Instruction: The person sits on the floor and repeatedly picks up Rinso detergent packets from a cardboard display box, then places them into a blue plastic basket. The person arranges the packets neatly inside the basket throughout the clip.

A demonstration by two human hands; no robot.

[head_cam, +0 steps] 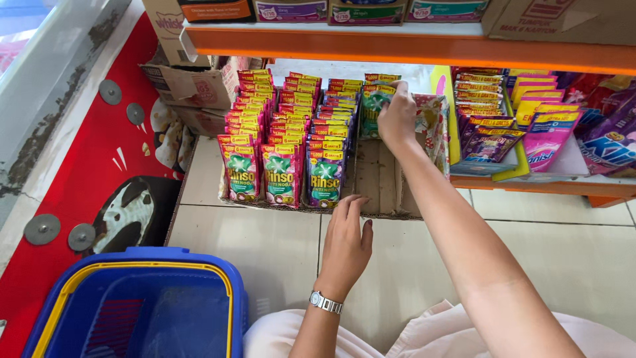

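Glossy foil sachets (pixel 285 132), flat and rectangular, stood upright in tight rows inside a shallow cardboard tray (pixel 381 179) on the bottom shelf. The right hand (pixel 397 116) reached to the tray's back edge, its fingers pinched on the top of one green-fronted sachet (pixel 374 106) in the rearmost row. The left hand (pixel 346 246), wearing a metal watch (pixel 326 302), rested on the tray's front edge with fingers loosely spread, holding nothing. A blue plastic basket (pixel 142 301) sat on the smooth tiled floor (pixel 583 258).
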